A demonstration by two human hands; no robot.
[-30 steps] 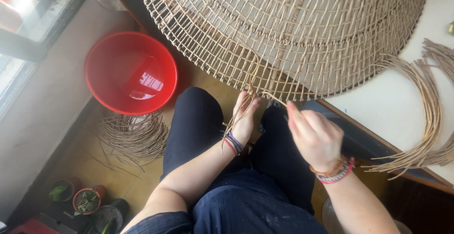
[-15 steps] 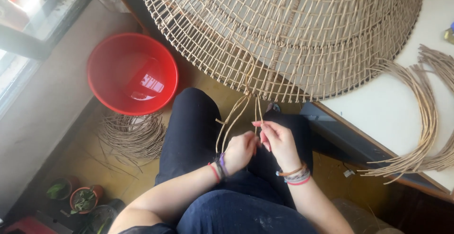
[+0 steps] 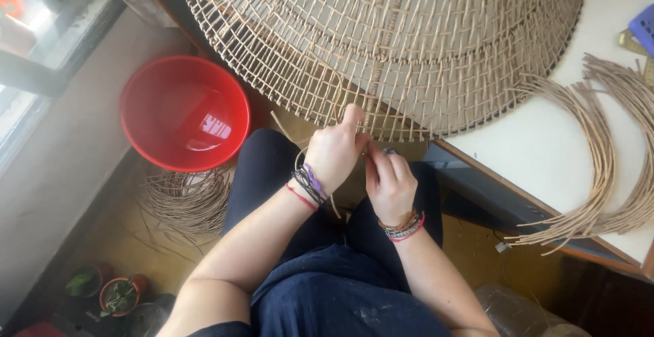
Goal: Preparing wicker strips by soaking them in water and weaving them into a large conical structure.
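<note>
My left hand is closed around a thin cane strand at the centre of the frame, forefinger pointing up and touching the near rim of the big woven cane disc, which fills the upper middle and hangs over the table edge above my lap. My right hand sits just right of and below it, fingers pinched together at the same spot; whether they grip the strand or only steady it, I cannot tell. The strand's loose part curves down and left past my left wrist, while its working end runs upward into the rim, so the weave lies straight above both hands, with the left one nearer. Out to the right, a bundle of curved cane strips lies on the white table, well apart from my hands. At left of the frame a red plastic basin stands on the floor, holding nothing I can make out but a glare of light; just below it lies a coil of cane. Small potted plants sit at lower left.
</note>
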